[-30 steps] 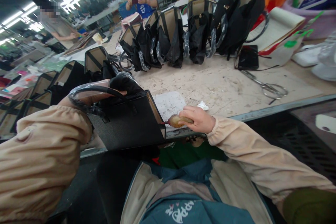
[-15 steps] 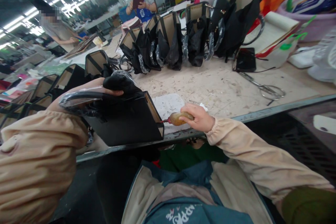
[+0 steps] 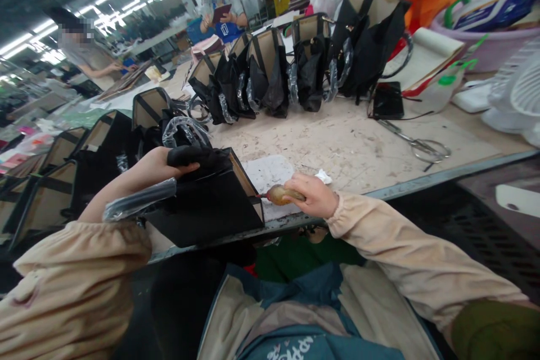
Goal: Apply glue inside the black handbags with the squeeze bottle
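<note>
A black handbag (image 3: 206, 202) lies on its side at the front edge of the table, its beige-lined end turned right. My left hand (image 3: 162, 166) is closed around the bag's black upper part; some of its fingers are hidden. One bag handle (image 3: 139, 199), wrapped in clear plastic, lies across my left forearm. In my right hand (image 3: 314, 194) is a small amber squeeze bottle (image 3: 280, 195) with a thin reddish nozzle. The nozzle tip is at the edge of the bag's end; whether it touches cannot be told.
Several black bags (image 3: 268, 70) stand along the back, with more bags (image 3: 95, 140) at left. Scissors (image 3: 426, 146), a black phone-like object (image 3: 388, 100), a white fan (image 3: 523, 81) and a purple basin (image 3: 472, 39) are to the right. Two co-workers (image 3: 219, 14) are behind.
My left hand has shifted slightly down, and the plastic-wrapped handle has dropped lower across my forearm. My right hand and the bottle have moved slightly left. The whole view has shifted a little.
</note>
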{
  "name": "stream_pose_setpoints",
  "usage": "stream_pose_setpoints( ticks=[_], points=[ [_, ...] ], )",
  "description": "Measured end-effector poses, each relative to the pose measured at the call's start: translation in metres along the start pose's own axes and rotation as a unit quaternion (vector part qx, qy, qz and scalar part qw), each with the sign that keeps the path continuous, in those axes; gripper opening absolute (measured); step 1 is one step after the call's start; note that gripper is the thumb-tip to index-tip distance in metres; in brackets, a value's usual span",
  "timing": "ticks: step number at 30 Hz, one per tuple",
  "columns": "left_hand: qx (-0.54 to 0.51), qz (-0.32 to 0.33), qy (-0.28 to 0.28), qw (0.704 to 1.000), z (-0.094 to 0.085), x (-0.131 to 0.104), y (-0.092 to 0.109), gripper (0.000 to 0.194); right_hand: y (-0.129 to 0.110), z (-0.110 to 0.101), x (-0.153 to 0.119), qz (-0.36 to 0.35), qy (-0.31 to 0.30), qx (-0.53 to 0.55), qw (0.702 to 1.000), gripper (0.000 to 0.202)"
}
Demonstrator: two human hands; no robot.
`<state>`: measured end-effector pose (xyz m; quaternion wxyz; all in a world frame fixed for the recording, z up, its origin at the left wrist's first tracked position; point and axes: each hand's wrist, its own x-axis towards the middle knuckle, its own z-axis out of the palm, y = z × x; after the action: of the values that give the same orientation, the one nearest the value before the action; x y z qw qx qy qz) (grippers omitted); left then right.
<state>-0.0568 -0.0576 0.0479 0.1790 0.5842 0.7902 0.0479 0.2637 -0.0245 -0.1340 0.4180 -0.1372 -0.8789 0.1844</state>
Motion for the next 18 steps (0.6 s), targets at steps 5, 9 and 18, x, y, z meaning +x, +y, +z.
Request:
stream_pose_setpoints(
  ticks=[5,9,18],
  points=[
    [0.020,0.022,0.000,1.000,0.009,0.003,-0.010,0.041,0.001,0.005,0.000,-0.008,-0.011,-0.018,1.000,0.012],
    [0.033,0.044,0.021,0.998,0.012,0.005,-0.020,0.039,0.002,0.009,0.000,0.000,-0.030,-0.019,0.999,0.012],
    [0.023,0.053,0.012,0.998,0.011,0.008,-0.017,0.038,0.000,0.008,0.000,0.023,-0.040,0.012,0.999,0.013]
  ],
)
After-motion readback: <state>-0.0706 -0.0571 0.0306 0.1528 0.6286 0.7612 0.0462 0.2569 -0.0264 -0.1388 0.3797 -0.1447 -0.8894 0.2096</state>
